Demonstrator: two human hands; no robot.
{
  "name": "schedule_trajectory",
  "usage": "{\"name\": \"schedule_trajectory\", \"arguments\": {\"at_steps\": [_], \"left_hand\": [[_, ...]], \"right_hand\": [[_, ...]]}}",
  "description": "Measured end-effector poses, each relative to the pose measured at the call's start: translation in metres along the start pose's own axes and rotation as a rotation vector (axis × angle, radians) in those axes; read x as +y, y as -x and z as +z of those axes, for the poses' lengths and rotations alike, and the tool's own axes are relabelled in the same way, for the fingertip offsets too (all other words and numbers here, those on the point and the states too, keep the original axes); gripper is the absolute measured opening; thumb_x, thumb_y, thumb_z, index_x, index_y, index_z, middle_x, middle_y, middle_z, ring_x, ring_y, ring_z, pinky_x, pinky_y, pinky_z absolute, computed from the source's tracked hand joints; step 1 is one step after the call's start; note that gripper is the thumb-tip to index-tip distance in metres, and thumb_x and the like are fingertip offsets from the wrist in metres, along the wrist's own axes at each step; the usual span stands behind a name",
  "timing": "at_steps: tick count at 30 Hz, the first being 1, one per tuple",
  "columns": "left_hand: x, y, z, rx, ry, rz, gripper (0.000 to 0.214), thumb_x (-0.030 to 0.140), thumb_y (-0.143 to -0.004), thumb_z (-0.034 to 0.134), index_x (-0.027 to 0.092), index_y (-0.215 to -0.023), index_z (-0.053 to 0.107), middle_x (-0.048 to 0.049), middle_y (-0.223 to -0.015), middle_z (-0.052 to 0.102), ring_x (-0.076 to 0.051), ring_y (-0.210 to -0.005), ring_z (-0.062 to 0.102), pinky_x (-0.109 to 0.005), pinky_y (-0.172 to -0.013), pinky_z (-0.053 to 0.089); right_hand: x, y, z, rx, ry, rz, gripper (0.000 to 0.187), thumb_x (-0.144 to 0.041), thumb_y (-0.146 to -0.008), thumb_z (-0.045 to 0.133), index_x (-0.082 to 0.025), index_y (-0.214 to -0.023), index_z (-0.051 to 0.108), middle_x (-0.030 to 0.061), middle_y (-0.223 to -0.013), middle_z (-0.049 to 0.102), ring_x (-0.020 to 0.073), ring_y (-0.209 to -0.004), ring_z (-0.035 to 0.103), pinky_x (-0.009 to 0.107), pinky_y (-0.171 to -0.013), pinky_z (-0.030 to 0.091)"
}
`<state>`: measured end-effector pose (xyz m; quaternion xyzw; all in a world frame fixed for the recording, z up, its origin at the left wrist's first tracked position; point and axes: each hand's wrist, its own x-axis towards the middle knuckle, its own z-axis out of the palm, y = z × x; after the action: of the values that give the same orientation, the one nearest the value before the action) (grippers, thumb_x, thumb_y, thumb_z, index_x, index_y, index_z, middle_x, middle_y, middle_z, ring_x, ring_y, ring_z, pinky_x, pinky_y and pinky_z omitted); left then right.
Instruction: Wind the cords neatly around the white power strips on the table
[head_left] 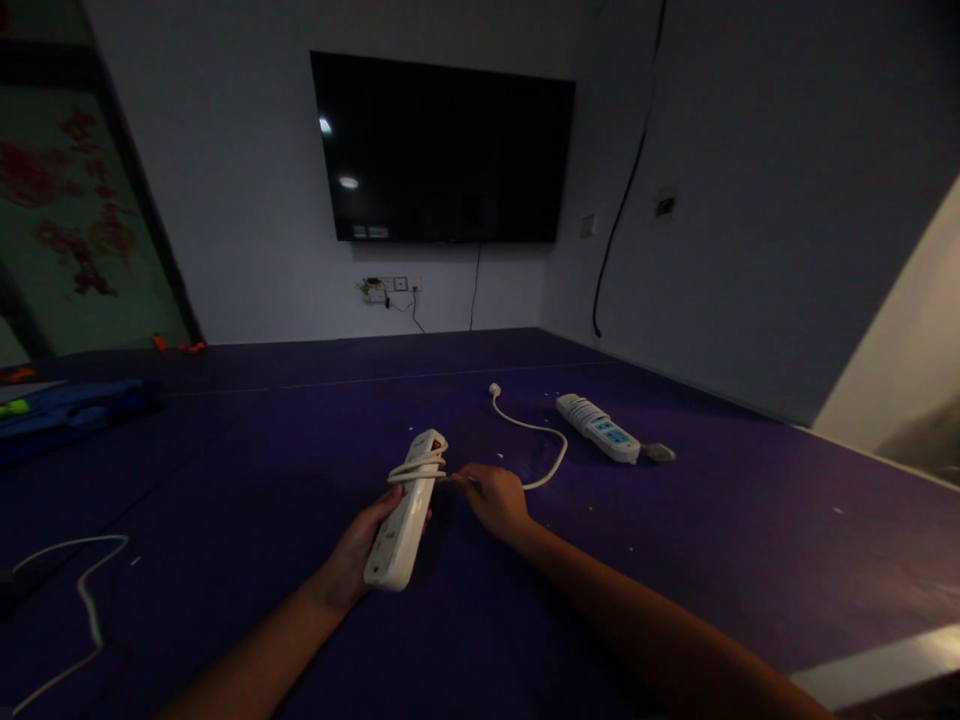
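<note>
My left hand (pixel 361 548) is closed around the lower half of a white power strip (pixel 405 525), which is tilted with its far end up. A white cord (pixel 555 462) is wound a few turns around the strip's upper part, near a red switch. My right hand (pixel 493 498) pinches that cord just right of the strip. From behind this hand the loose length curves over the purple surface to a white plug (pixel 494 389). To the right lies a second power strip (pixel 611 437) with blue sockets, its own cord wrapped around its far end.
Purple surface (pixel 712 540) with small white scraps spreads around my hands. Another white cord (pixel 91 600) lies at the left, below dark blue cloth (pixel 82 408). A television (pixel 450 150) hangs on the back wall above sockets (pixel 394 285). A black cable (pixel 626 190) hangs near the corner.
</note>
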<state>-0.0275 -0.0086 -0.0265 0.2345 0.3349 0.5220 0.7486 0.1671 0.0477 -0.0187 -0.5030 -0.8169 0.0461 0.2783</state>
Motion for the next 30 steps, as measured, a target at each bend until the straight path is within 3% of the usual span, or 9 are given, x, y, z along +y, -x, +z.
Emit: {"name": "schedule_trajectory", "arguments": {"at_steps": [7, 19, 26, 30], "left_hand": [[0.002, -0.003, -0.004, -0.060, 0.134, 0.037, 0.031, 0.028, -0.087, 0.049, 0.006, -0.106, 0.058, -0.0126, -0.077, 0.067, -0.019, -0.065, 0.066, -0.028, -0.062, 0.054], [0.000, 0.002, -0.001, -0.164, 0.137, 0.011, 0.047, 0.053, -0.078, 0.056, 0.008, -0.093, 0.058, -0.0077, -0.071, 0.058, -0.012, -0.055, 0.053, -0.024, -0.051, 0.041], [-0.004, 0.002, -0.001, -0.153, 0.100, 0.063, 0.022, 0.030, -0.079, 0.060, 0.012, -0.091, 0.055, -0.0029, -0.065, 0.056, -0.010, -0.053, 0.052, -0.022, -0.050, 0.039], [-0.001, 0.003, 0.001, -0.128, 0.094, 0.028, 0.031, 0.031, -0.078, 0.058, 0.011, -0.102, 0.054, -0.0079, -0.073, 0.062, -0.015, -0.058, 0.059, -0.027, -0.056, 0.046]], "right_hand": [[-0.005, 0.002, -0.002, -0.119, 0.125, -0.116, 0.034, -0.038, -0.093, 0.036, -0.023, -0.088, 0.066, 0.0030, -0.089, 0.070, 0.0157, -0.083, 0.063, 0.024, -0.064, 0.037], [-0.010, 0.003, -0.006, -0.118, 0.141, -0.110, 0.032, -0.037, -0.093, 0.038, -0.022, -0.090, 0.066, 0.0030, -0.088, 0.070, 0.0158, -0.083, 0.064, 0.024, -0.065, 0.038], [-0.010, 0.004, -0.005, -0.123, 0.159, -0.142, 0.033, -0.037, -0.093, 0.036, -0.022, -0.090, 0.066, 0.0038, -0.088, 0.070, 0.0156, -0.082, 0.064, 0.023, -0.065, 0.039], [-0.010, 0.004, -0.004, -0.088, 0.153, -0.158, 0.032, -0.036, -0.093, 0.038, -0.022, -0.090, 0.066, 0.0036, -0.089, 0.070, 0.0159, -0.083, 0.064, 0.024, -0.068, 0.040]]}}
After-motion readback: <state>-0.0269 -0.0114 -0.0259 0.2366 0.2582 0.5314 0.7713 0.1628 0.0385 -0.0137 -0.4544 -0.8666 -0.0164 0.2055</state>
